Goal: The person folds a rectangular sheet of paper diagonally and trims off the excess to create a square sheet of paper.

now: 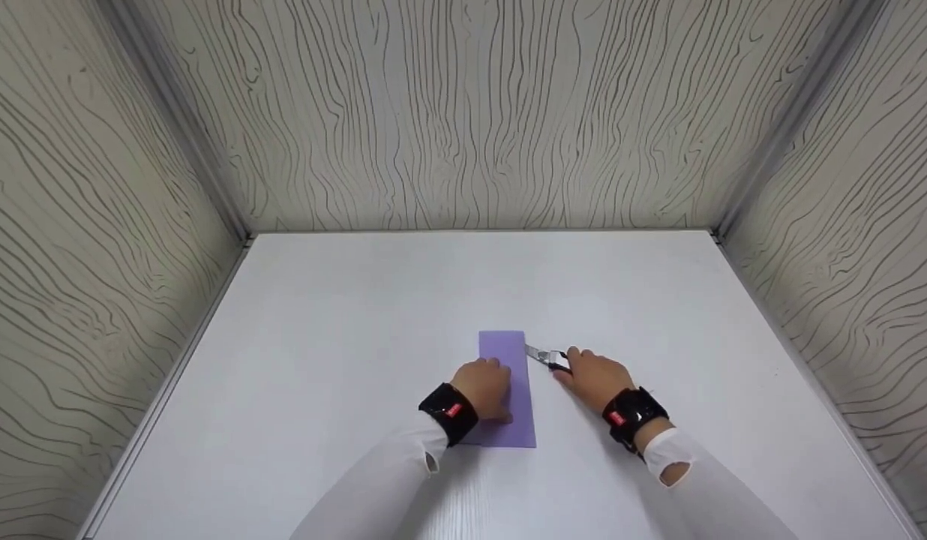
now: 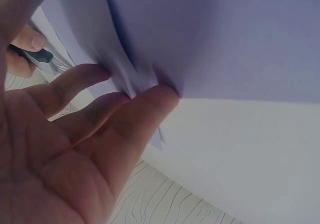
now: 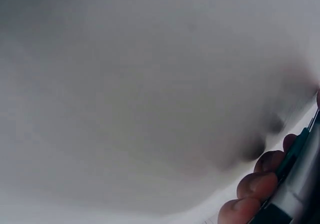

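A purple sheet of paper (image 1: 517,420), which looks folded, lies on the white table. My left hand (image 1: 484,386) is over its left part; in the left wrist view, its thumb and fingertips (image 2: 159,97) pinch a bent edge of the paper (image 2: 240,39). To the right, my right hand (image 1: 595,375) grips a utility knife (image 1: 542,355) with a silver blade and dark handle. The blade tip is at the paper's right edge near the top; whether it touches cannot be told. In the right wrist view, fingers curl along the knife's (image 3: 295,184) green-and-silver body.
The white table (image 1: 343,300) runs back to a wood-grain patterned wall (image 1: 463,120). Similar panels rise at left (image 1: 81,262) and right (image 1: 861,247). Both wrists wear black straps (image 1: 634,417), below which come white sleeves.
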The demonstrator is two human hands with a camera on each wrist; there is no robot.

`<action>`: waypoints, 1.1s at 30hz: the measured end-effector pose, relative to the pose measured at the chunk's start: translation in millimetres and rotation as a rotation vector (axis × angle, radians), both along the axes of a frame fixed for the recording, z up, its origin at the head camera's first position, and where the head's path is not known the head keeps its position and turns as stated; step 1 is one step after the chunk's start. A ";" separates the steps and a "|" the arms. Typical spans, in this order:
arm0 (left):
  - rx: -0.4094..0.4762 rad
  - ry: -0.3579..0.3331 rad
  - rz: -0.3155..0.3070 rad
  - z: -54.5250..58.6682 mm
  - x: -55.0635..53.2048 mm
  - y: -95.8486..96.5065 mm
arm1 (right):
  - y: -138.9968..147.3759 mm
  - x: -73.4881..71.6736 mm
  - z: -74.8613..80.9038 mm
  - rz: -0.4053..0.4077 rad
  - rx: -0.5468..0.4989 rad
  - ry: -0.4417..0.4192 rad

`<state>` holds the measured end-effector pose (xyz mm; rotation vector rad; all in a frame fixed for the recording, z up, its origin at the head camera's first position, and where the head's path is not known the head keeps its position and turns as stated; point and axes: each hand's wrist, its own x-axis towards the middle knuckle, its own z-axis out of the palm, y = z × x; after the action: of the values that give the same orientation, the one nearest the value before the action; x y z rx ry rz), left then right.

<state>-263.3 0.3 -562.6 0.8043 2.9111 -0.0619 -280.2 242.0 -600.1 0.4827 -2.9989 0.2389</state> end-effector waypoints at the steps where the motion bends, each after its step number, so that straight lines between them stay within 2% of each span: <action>1: -0.004 0.003 -0.004 0.6 0.5 -0.2 | -0.7 0.6 1.3 0.001 -0.001 -0.001; 8: -0.013 0.016 -0.021 3.8 2.6 -1.7 | -1.8 2.6 7.4 -0.022 0.001 -0.026; 23: 0.003 0.041 -0.025 1.1 1.9 -0.4 | -1.1 1.0 2.5 0.008 0.006 0.002; 33: 0.037 0.005 -0.018 -1.5 0.5 -2.1 | 0.2 4.0 5.7 0.004 0.029 0.003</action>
<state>-262.8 -1.8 -564.2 0.8377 2.9175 -0.0123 -276.2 242.2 -594.4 0.4919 -3.0028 0.1955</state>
